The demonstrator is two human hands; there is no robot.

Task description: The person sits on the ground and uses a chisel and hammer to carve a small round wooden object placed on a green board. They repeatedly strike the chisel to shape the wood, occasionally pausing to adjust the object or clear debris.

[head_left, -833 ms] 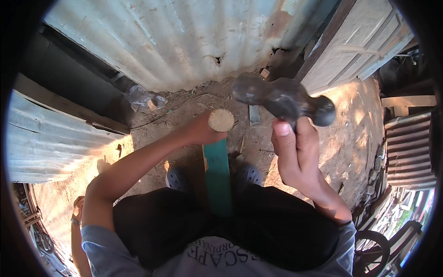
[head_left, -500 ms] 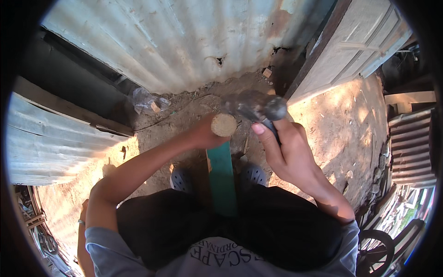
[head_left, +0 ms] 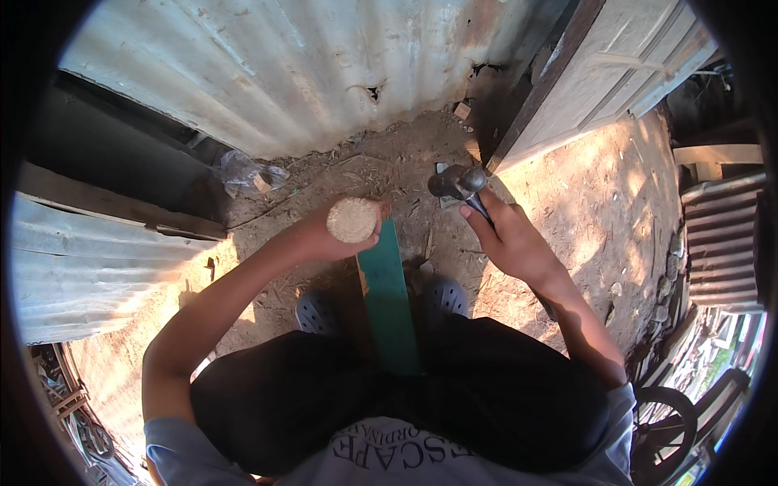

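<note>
My left hand [head_left: 318, 235] is closed around an upright round wooden piece [head_left: 352, 220]; only its pale, rough end shows, and its lower part is hidden. Just right of that hand, a green-painted board [head_left: 387, 283] runs from near my fingers back between my knees, with bare wood along its left edge. My right hand [head_left: 519, 245] grips a hammer [head_left: 459, 183] by its dark handle. The metal head is in the air, to the right of the wooden piece and apart from it.
Corrugated metal sheeting [head_left: 275, 73] stands ahead, with a wooden door [head_left: 600, 89] at right. On the dirt floor are a clear plastic bag [head_left: 243, 172], wood scraps and chips. My shoes [head_left: 446, 296] flank the board. A wheel [head_left: 664, 433] is at lower right.
My left hand and the wooden piece have moved left, and the round end looks larger. The hammer, blurred before, is now sharp and farther from the wooden piece.
</note>
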